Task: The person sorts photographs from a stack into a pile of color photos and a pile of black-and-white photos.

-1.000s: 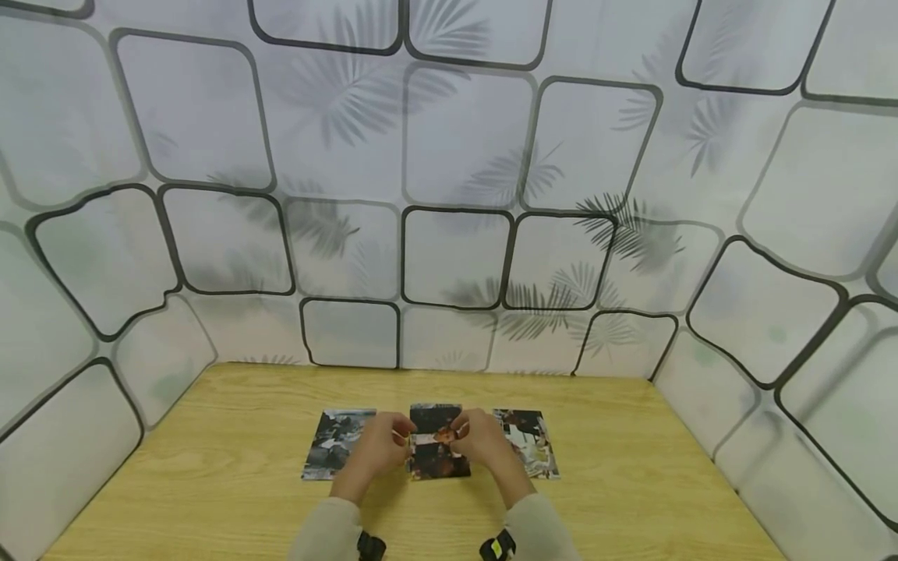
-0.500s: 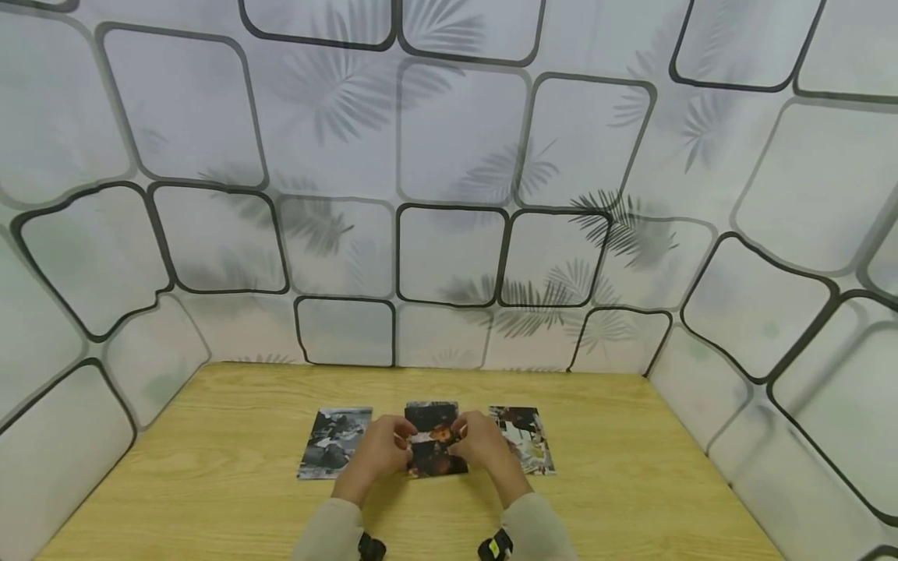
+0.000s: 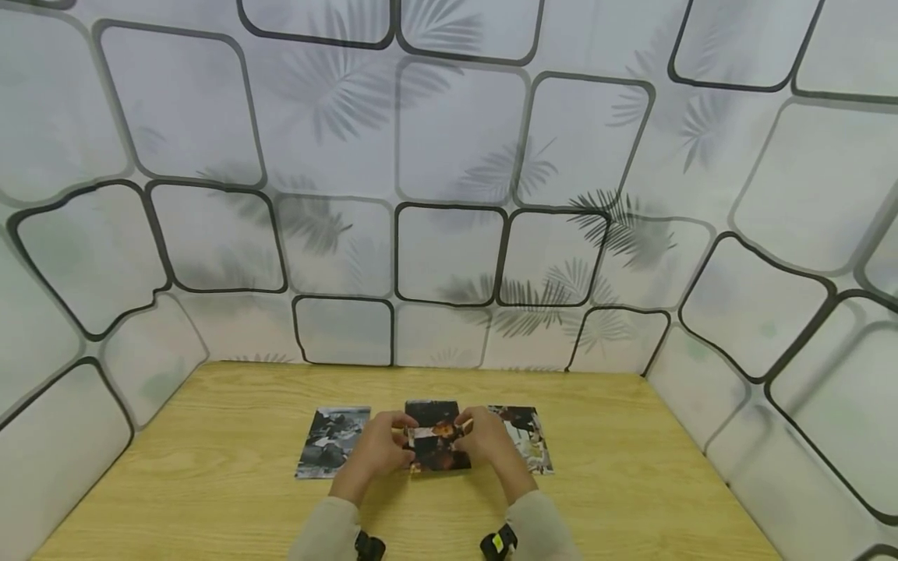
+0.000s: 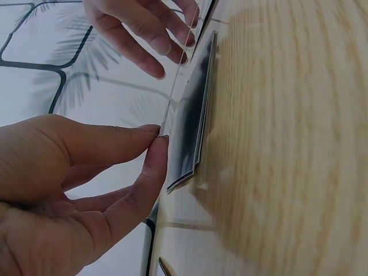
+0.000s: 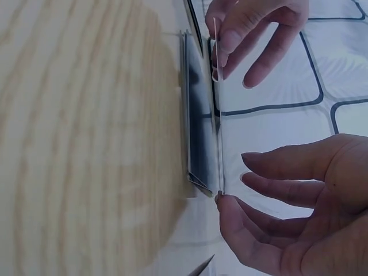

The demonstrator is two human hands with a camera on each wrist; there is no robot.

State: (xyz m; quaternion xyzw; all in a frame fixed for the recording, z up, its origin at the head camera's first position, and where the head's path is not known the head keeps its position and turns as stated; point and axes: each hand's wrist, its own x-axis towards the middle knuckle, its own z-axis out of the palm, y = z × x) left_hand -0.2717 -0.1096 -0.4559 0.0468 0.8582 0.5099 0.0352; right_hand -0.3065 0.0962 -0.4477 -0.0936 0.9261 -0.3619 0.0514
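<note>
Lower centre of the head view, both hands meet over the middle stack of photos on the wooden table. Compared w/ a sec ago the top photo sits a touch higher, its near edge lifted off the pile; hands barely moved otherwise. My read: the top print is now separated from the stack & held clear.

Left hand: thumb + forefinger pinch the photo's left edge; wrist view shows the sheet edge-on, clamped at the fingertips, other fingers loosely bent. Right hand: thumb tip against the right edge, wrist view shows the thin sheet running from thumb up to the far hand; fingers half curled, so a light pinch, not a fist.

Photo is just above the stack, apart from it at the near end. Two more photo piles lie at lower left and lower right of the hands, untouched. Forearms in pale sleeves come in from the bottom edge.
</note>
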